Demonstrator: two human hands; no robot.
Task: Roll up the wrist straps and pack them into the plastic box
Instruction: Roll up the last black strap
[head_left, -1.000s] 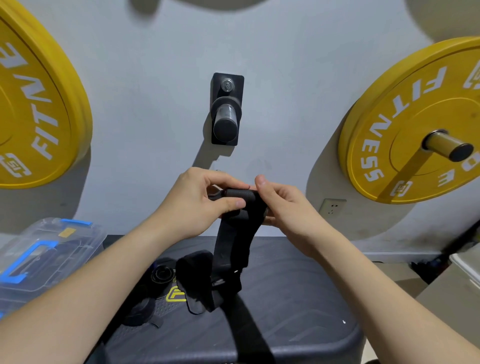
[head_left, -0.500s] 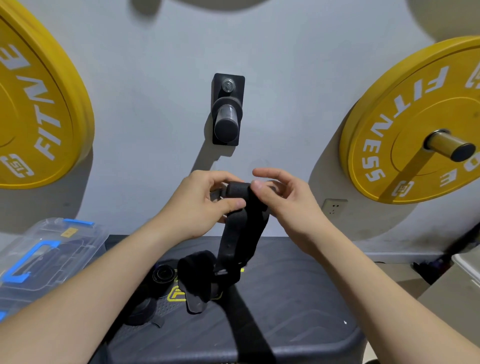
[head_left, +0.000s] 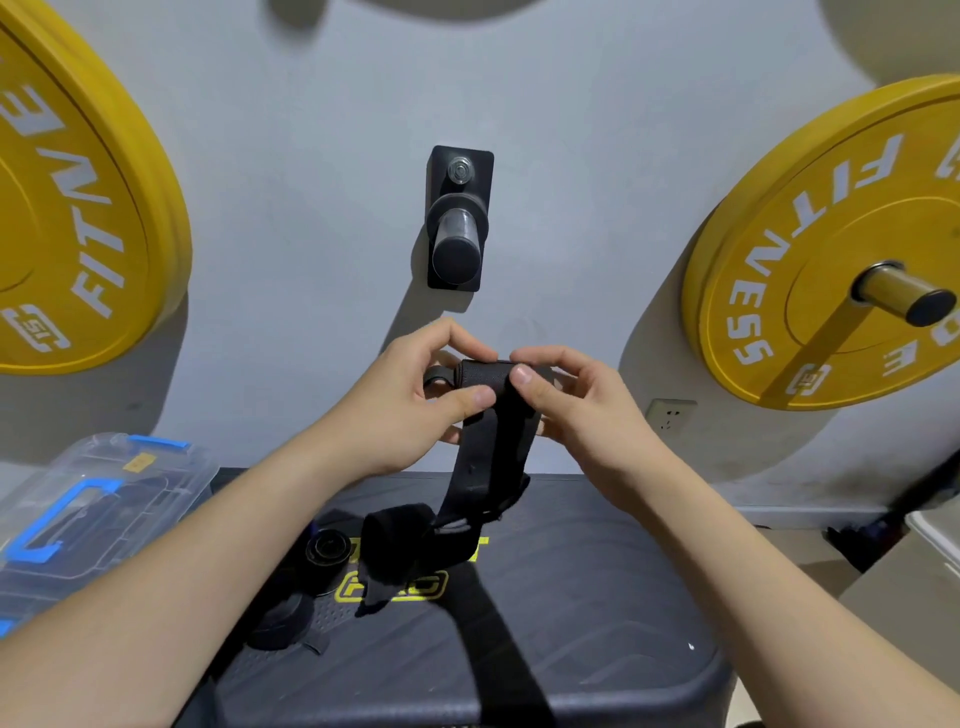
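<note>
In the head view, a black wrist strap (head_left: 485, 457) was held up in front of a grey wall (head_left: 311, 208), above a dark surface (head_left: 597, 597). Its upper end was seen wound into a small roll (head_left: 480, 370), and this roll was pinched from both sides. The left hand (head_left: 410, 410) was closed on the roll's left end, with the thumb pressed against the front and the fingers (head_left: 457, 340) curled over the top. The right hand (head_left: 576, 410) was closed on the right end in the same way, thumb in front and fingers (head_left: 545, 356) curled above and behind. The unrolled length of the strap was left hanging down between the forearms, and its wider lower end was seen low over the surface; whether it touched could not be told. Two strap rolls (head_left: 327, 551) were laid on the surface near the left forearm, one nearer the camera than the other. The clear plastic box (head_left: 171, 467), fitted with a blue handle, was set just beside the surface's left edge, well apart from the held strap. A yellow weight plate (head_left: 78, 208) was hung on the wall at the left and another plate (head_left: 831, 249) at the right, with a bare black peg (head_left: 457, 228) fixed between them. A wall socket (head_left: 671, 415) was seen just beyond the right hand.
</note>
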